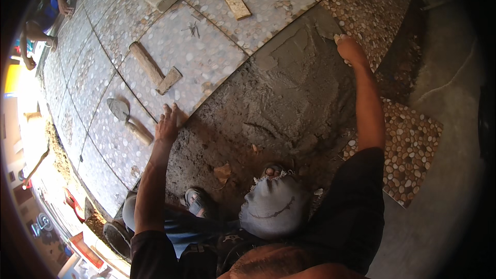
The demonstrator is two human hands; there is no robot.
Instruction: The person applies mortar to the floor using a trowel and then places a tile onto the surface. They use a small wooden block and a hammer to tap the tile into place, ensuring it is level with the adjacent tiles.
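Evidently, the step in hand is spreading and levelling a bed of wet grey mortar (pixel 297 90); it lies in the bare strip alongside the laid pebble-patterned tiles (pixel 209 80). The right hand (pixel 351 50) is closed round the handle of a trowel (pixel 325 30), its blade at the far end of the mortar. The left hand (pixel 167 126) grasps nothing that can be seen — its fingers rest loosely spread at the edge of the tiles, near the handle of a second trowel (pixel 119 109).

To do this well, a low blade angle and long, light strokes should serve best, filling the hollows and drawing down the ridges at the near side. The surface probably wants to stay evenly below the tile tops, with the tile edge wiped clean of smears.

As for writing, the dark shirt (pixel 356 191) bears small pale marks — too unclear to make out — and the tools show no legible label.
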